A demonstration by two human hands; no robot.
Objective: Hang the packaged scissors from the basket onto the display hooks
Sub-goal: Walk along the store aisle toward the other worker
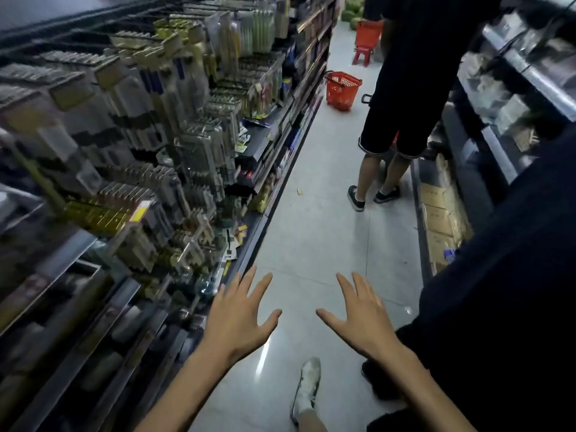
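At the bottom of the frame both hands are stretched out, palms down, above the pale floor; the left hand and the right hand have their fingers spread straight, released and grasping nothing; below them a white shoe stands on the tiles; along the left side runs the rack of display hooks, crowded with hanging packets, blurred so that I cannot tell which hold scissors or which hook has room; higher up, right of centre, a person in dark shorts stands in the aisle facing the right-hand shelves; just left of that person, well apart from the hands, a red basket sits on the floor beside the rack; the packaged scissors are presumably in it, though its contents cannot be made out; a second red basket and a red stool lie further off at the top; judging from this, nothing has been picked up yet; the risks are fetching from the wrong basket, since two look alike; brushing the standing person, who narrows the way; knocking packets off the crowded hooks with an arm in passing; and, in this dim light, missing a packet's hang hole so that it drops.
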